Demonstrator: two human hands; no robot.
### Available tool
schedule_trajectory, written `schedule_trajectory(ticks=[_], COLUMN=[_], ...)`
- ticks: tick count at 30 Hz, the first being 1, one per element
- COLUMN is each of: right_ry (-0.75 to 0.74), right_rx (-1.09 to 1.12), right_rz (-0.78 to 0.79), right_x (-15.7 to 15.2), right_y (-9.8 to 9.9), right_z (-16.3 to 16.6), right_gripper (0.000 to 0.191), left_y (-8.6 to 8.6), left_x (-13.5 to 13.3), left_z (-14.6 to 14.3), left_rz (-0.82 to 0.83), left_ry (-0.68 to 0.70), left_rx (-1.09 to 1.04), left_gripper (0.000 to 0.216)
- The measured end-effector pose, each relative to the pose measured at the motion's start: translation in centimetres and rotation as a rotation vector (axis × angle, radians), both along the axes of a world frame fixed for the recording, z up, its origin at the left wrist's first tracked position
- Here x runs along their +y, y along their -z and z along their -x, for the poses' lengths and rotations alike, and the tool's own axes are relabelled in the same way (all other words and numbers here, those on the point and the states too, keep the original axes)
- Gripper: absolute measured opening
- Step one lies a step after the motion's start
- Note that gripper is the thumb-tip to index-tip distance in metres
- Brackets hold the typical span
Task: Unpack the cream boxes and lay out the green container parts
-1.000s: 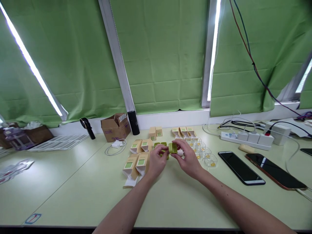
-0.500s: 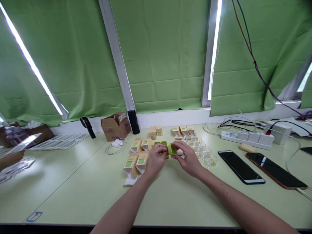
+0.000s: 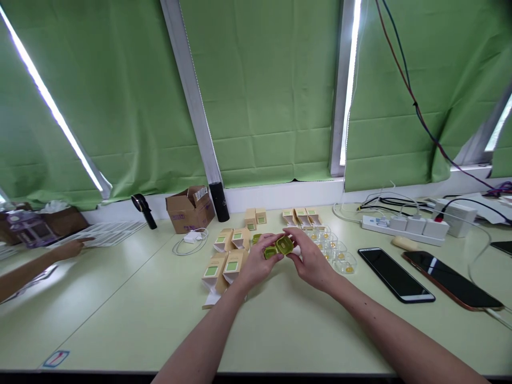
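Over the middle of the table, my left hand (image 3: 258,260) and my right hand (image 3: 310,257) come together around a small green plastic case (image 3: 285,245). Its hollow inside faces me, and fingers of both hands pinch its edges. Another green hollow piece (image 3: 270,252) shows by my left fingertips; whether it joins the case I cannot tell. More green plastic (image 3: 256,238) sits just behind my left hand. To the right of my right hand stand several clear plastic cups (image 3: 344,262) with yellow bits inside. Small kraft boxes (image 3: 215,265) with green labels and open flaps lie left of my left hand.
More kraft boxes (image 3: 302,216) stand farther back. Two phones (image 3: 396,274) (image 3: 452,278) and a power strip (image 3: 404,229) with cables lie right. A cardboard box (image 3: 190,209), black cylinder (image 3: 219,201) and charger (image 3: 192,236) are back left. Another person's hand (image 3: 70,249) reaches over white sheets at far left.
The green case has turned so its hollow faces me, and a second hollow piece shows. At far left, the other person's hand has come into view over the white sheets.
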State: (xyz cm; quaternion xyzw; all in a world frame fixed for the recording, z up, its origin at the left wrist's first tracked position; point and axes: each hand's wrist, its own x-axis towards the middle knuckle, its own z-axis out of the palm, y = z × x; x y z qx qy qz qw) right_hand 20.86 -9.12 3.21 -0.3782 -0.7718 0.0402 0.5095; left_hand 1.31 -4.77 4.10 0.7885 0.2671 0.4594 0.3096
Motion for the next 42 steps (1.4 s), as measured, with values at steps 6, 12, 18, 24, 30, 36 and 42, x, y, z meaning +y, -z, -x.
schedule_trajectory(ticks=[6, 12, 18, 24, 30, 36, 42], right_ry=[-0.011, -0.007, 0.056, 0.141, 0.253, 0.372, 0.400], right_rx=[0.065, -0.019, -0.072, -0.106, -0.196, -0.242, -0.238], right_rz=[0.009, -0.001, -0.132, -0.205, -0.267, -0.329, -0.372], right_x=[-0.8, -1.3, -0.6, -0.4, -0.9, -1.3, -1.2], right_y=[-0.5, -0.5, 0.2, 0.6, -0.3, -0.9, -1.0], right_z=[0.6, 1.0, 1.0, 1.1, 1.1, 1.4, 1.5], right_gripper=[0.050, 0.040, 0.032, 0.031, 0.026, 0.022, 0.021], left_y=[0.1, -0.1, -0.4, 0.1, 0.7, 0.9, 1.0], left_x=[-0.7, -1.8, -2.1, -2.0, -1.8, -2.0, -1.9], left_z=[-0.3, -0.8, -1.2, -1.2, -1.3, -1.4, -1.4], left_rz=[-0.010, -0.112, -0.253, -0.377, -0.505, -0.565, -0.615], left_ry=[-0.139, -0.212, -0.235, -0.292, -0.307, -0.335, -0.340], left_rx=[-0.038, -0.015, -0.001, 0.004, 0.060, 0.075, 0.048], left_gripper=[0.045, 0.043, 0.039, 0.036, 0.040, 0.039, 0.037])
